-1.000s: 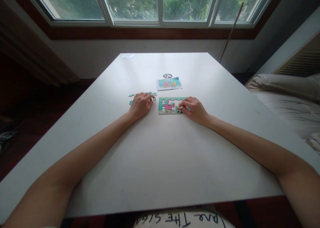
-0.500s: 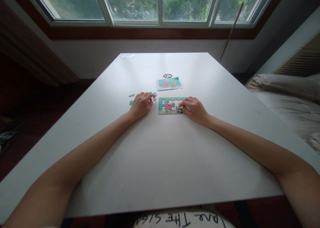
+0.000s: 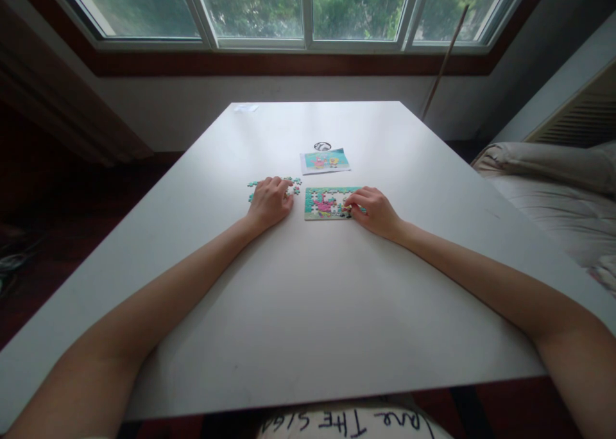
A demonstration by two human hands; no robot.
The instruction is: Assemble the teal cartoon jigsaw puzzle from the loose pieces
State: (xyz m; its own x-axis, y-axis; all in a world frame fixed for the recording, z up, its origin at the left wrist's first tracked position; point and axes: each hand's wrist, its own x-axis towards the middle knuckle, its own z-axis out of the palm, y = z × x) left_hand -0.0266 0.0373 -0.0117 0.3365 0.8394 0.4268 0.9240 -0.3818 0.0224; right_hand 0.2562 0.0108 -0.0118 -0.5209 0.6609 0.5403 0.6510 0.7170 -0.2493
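Note:
A partly filled jigsaw puzzle (image 3: 312, 210) lies flat on the white table, with a pink figure at its left and white gaps in its middle. My right hand (image 3: 374, 209) rests at its right side, fingertips pinched together over a puzzle piece (image 3: 347, 206) there; the fingers partly hide it. To the left, my left hand (image 3: 270, 200) lies over a group of loose puzzle pieces (image 3: 297, 190), fingers bent and a little apart. Some of those pieces are covered by this hand. Nothing shows held in it.
Behind the puzzle lies a reference picture (image 3: 327, 160) with pink and yellow figures, with a dark round mark (image 3: 322, 146) past it. A pale scrap (image 3: 246, 108) sits near the table's far left corner. A window (image 3: 308, 15) and a leaning stick (image 3: 445, 63) stand beyond the table (image 3: 308, 310).
My left hand has drawn slightly back to the left, uncovering more of the loose pieces near its fingertips. My right hand has hardly moved at the puzzle.

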